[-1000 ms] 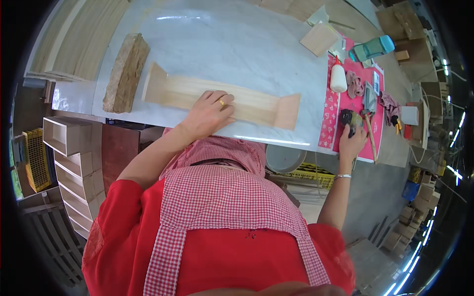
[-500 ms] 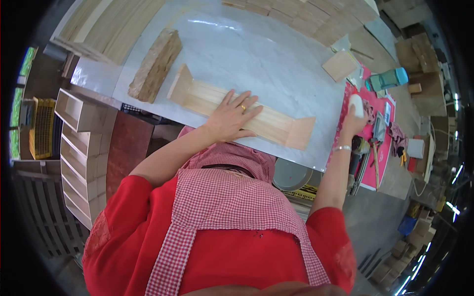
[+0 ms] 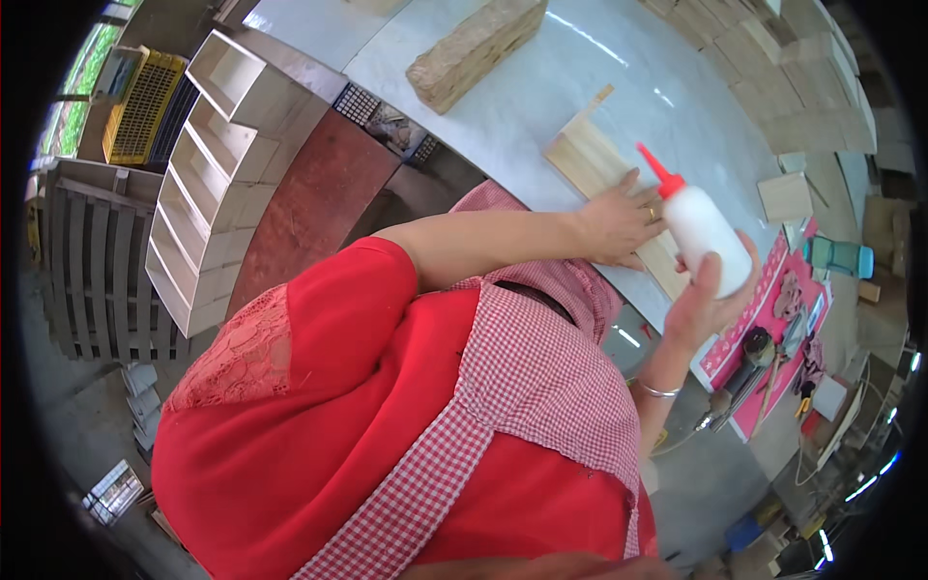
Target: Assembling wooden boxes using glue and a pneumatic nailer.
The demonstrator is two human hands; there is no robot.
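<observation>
Both hands are occupied on my feed: the left hand (image 3: 622, 224) lies flat with its fingers spread, while the right hand (image 3: 713, 302) is wrapped around the lower half of a white squeeze bottle (image 3: 701, 230). Beneath them I have the pale, glossy tabletop (image 3: 512, 135). To the right lies the pink sheet (image 3: 749, 416), where a second ago I saw the right hand at the dark-headed tool (image 3: 758, 344); half a second ago it was on the bottle there. Now the bottle has come across, raised beside the left hand, so I judge the fetching done. The shallow wooden trough (image 3: 588, 157) rests along the tabletop's near edge, still under my left palm, its right end hidden behind bottle and hand. Smallest, the red nozzle (image 3: 661, 171) points up and away to the left. I cannot tell whether the right fingers are squeezing.
</observation>
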